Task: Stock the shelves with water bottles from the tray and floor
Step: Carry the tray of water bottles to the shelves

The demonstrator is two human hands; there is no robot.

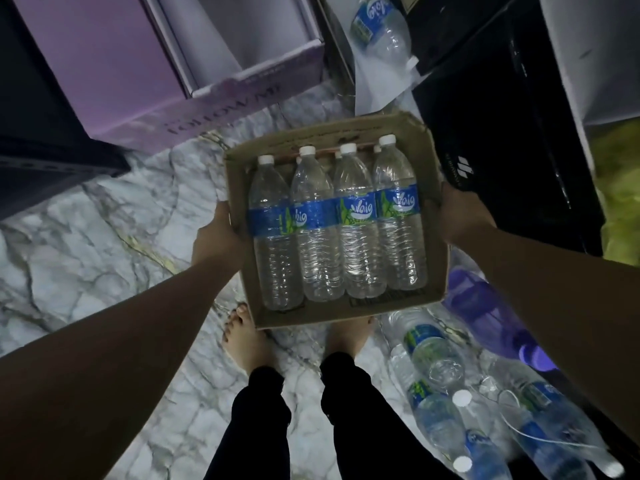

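Hands are gripping opposite walls of the cardboard tray [429,161], your left hand [216,239] at nine o'clock, right hand [457,216] at three, probably keeping the four water bottles [337,223] lying level. Loose bottles [433,351] are lying on the floor at five o'clock. Fingers under the tray are hidden; no shelves are showing clearly.

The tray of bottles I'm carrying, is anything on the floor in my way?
Yes. Loose bottles lie on the floor right of your feet, and a purple box sits ahead left. No shelf is visible. Both hands, left hand and right hand, hold the tray.
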